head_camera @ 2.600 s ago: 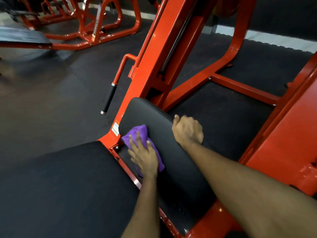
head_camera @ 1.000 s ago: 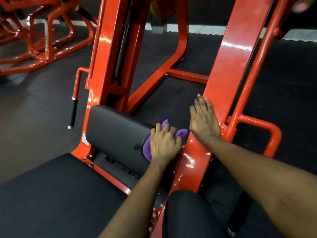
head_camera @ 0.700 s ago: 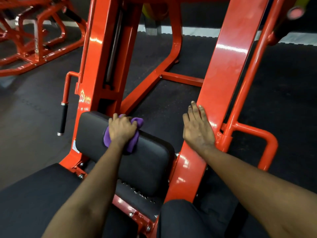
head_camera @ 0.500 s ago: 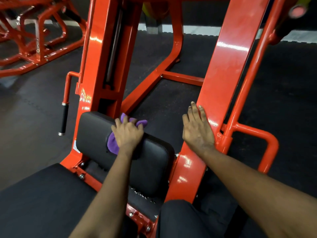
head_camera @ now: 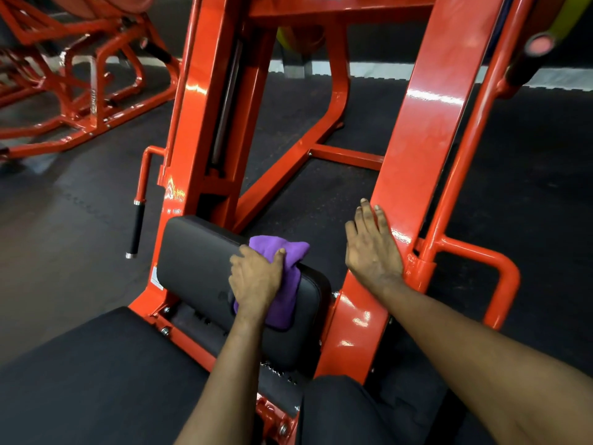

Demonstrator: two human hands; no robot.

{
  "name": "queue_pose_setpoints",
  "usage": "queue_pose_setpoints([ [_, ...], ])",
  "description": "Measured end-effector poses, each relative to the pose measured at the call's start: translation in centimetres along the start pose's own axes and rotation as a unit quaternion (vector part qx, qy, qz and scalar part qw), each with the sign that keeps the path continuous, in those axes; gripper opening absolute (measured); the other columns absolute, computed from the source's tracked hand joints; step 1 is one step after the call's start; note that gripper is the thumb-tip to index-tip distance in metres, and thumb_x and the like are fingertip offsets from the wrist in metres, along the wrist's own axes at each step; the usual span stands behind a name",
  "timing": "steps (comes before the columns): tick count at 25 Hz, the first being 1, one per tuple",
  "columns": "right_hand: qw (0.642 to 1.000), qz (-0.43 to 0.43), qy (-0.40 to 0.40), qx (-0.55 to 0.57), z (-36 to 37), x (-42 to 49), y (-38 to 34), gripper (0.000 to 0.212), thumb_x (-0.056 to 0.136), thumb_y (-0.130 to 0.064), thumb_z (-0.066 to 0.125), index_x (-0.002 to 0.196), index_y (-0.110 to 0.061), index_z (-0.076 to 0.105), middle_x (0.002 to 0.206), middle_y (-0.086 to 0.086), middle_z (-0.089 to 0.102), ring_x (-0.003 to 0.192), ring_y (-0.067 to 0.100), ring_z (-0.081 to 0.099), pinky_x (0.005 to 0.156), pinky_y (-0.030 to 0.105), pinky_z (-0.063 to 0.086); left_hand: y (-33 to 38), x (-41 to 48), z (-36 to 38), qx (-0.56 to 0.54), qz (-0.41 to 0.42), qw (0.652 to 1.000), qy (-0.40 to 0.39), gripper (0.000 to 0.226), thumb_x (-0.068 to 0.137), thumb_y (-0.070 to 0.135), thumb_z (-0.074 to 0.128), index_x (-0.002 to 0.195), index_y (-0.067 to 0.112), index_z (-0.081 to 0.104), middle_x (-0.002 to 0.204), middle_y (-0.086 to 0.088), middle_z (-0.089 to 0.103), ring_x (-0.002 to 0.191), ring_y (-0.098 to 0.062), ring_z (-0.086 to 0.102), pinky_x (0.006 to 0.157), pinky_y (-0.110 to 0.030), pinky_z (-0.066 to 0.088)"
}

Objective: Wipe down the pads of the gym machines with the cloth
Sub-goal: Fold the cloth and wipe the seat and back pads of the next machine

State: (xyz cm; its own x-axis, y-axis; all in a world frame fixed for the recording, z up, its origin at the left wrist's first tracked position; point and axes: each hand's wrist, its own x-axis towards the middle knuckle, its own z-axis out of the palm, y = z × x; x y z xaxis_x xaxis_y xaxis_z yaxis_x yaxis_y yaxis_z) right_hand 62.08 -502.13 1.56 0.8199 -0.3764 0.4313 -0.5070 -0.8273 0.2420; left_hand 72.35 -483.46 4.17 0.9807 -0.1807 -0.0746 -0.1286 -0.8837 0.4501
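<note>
— Why is your arm stretched out onto the machine?

— The glossy orange steel frame [head_camera: 417, 175] is the steadiest thing within reach. My right grip [head_camera: 373, 252] lies flat on its sloping beam, at 3 o'clock from the work, with fingers straight and closed round nothing. I reckon it props me while I lean in.

— And the big cushion down at 7 o'clock?

— That wide black vinyl seat pad [head_camera: 96, 380] has no cloth on it now. The wiping is on the smaller black rectangular vinyl pad [head_camera: 199, 261] mounted between the frame's beams.

— Where is the cloth, exactly?

— The purple microfibre cloth [head_camera: 288, 284] is bunched over that pad's top edge, toward its 2 o'clock corner, and it hangs down the face. My left grip [head_camera: 256, 277] is curled round it, fingers hooked over the edge, pressing the fabric against the vinyl. Held that way, I judge the cloth won't slip out during a stroke.
</note>
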Motion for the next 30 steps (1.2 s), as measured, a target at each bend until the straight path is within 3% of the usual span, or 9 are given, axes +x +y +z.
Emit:
queue_pose_setpoints([
  [6, 1.000, -0.003, -0.005, 0.011, -0.4, -0.1, 0.1, 0.035, 0.091, -0.016, 0.046, 0.119, 0.000, 0.059, 0.146, 0.030, 0.046, 0.149, 0.040, 0.025, 0.124, 0.051, 0.012, 0.1, 0.1, -4.0, -0.086, 0.000, 0.994, -0.074, 0.055, 0.087, 0.030, 0.067, 0.129, 0.002, 0.044, 0.132, -0.024, 0.058, 0.122, -0.041, 0.055, 0.099, -0.042, 0.045],
  [11, 1.000, -0.006, -0.009, 0.011, -0.4, -0.1, 0.2, 0.033, 0.090, -0.015, 0.046, 0.117, -0.002, 0.060, 0.144, 0.030, 0.047, 0.148, 0.040, 0.025, 0.124, 0.052, 0.011, 0.7, 1.4, -11.3, -0.118, 0.085, 0.983, 0.113, 0.060, 0.080, 0.028, 0.081, 0.128, 0.011, 0.050, 0.119, -0.021, 0.066, 0.113, -0.042, 0.060, 0.086, -0.040, 0.044],
  [13, 1.000, -0.008, -0.011, 0.012, -0.4, -0.2, 0.2, 0.033, 0.090, -0.015, 0.047, 0.117, -0.001, 0.060, 0.145, 0.030, 0.047, 0.149, 0.041, 0.024, 0.125, 0.052, 0.009, 2.0, 2.1, -12.4, -0.041, 0.124, 0.973, 0.188, 0.054, 0.083, 0.025, 0.076, 0.128, 0.016, 0.048, 0.109, -0.022, 0.067, 0.103, -0.045, 0.063, 0.077, -0.041, 0.045],
  [15, 1.000, -0.010, -0.015, 0.006, -0.5, -0.3, 0.3, 0.033, 0.091, -0.015, 0.046, 0.118, -0.001, 0.059, 0.146, 0.030, 0.045, 0.149, 0.041, 0.022, 0.125, 0.052, 0.008, 3.1, 2.2, -10.5, 0.073, 0.168, 0.973, 0.138, 0.051, 0.086, 0.025, 0.070, 0.130, 0.018, 0.046, 0.110, -0.019, 0.066, 0.100, -0.044, 0.064, 0.079, -0.045, 0.049],
  [19, 1.000, -0.007, -0.016, -0.001, -0.3, -0.2, 0.2, 0.034, 0.091, -0.016, 0.045, 0.117, -0.001, 0.060, 0.146, 0.030, 0.045, 0.149, 0.041, 0.022, 0.125, 0.052, 0.006, 2.3, 2.2, -4.1, 0.180, 0.183, 0.960, -0.114, 0.048, 0.076, 0.034, 0.080, 0.114, 0.011, 0.063, 0.108, -0.014, 0.069, 0.101, -0.035, 0.068, 0.078, -0.039, 0.056],
  [22, 1.000, -0.010, -0.016, 0.001, -0.1, -0.2, 0.2, 0.034, 0.091, -0.016, 0.045, 0.118, -0.001, 0.060, 0.147, 0.029, 0.045, 0.150, 0.040, 0.022, 0.125, 0.052, 0.007, 1.0, 2.2, -2.1, 0.189, 0.230, 0.953, -0.060, 0.068, 0.075, 0.062, 0.074, 0.128, 0.023, 0.058, 0.130, -0.009, 0.057, 0.124, -0.032, 0.050, 0.095, -0.042, 0.044],
  [25, 1.000, -0.007, -0.022, 0.001, -0.1, -0.1, 0.2, 0.033, 0.091, -0.017, 0.046, 0.118, -0.001, 0.060, 0.147, 0.029, 0.046, 0.150, 0.040, 0.022, 0.125, 0.052, 0.006, -1.3, 3.1, 0.0, 0.187, 0.280, 0.939, -0.076, 0.078, 0.077, 0.088, 0.044, 0.145, 0.049, 0.042, 0.161, 0.005, 0.027, 0.150, -0.029, 0.012, 0.115, -0.062, 0.011],
  [27, 1.000, -0.007, -0.022, -0.001, -0.1, 0.0, 0.2, 0.032, 0.091, -0.017, 0.048, 0.116, -0.001, 0.060, 0.146, 0.029, 0.046, 0.150, 0.040, 0.022, 0.125, 0.052, 0.005, -2.7, 3.5, 1.3, 0.125, 0.268, 0.953, -0.068, 0.069, 0.081, 0.087, 0.035, 0.135, 0.047, 0.052, 0.155, 0.014, 0.039, 0.152, -0.024, 0.010, 0.114, -0.066, 0.001],
  [30, 0.999, -0.012, -0.043, -0.013, -0.3, 0.0, 0.4, 0.033, 0.092, -0.018, 0.047, 0.117, -0.002, 0.061, 0.146, 0.028, 0.046, 0.150, 0.039, 0.023, 0.126, 0.051, 0.005, -3.0, 3.8, 2.3, 0.081, 0.278, 0.957, 0.003, 0.054, 0.085, 0.072, 0.035, 0.113, 0.035, 0.064, 0.128, 0.015, 0.063, 0.142, -0.020, 0.033, 0.113, -0.064, 0.008],
])
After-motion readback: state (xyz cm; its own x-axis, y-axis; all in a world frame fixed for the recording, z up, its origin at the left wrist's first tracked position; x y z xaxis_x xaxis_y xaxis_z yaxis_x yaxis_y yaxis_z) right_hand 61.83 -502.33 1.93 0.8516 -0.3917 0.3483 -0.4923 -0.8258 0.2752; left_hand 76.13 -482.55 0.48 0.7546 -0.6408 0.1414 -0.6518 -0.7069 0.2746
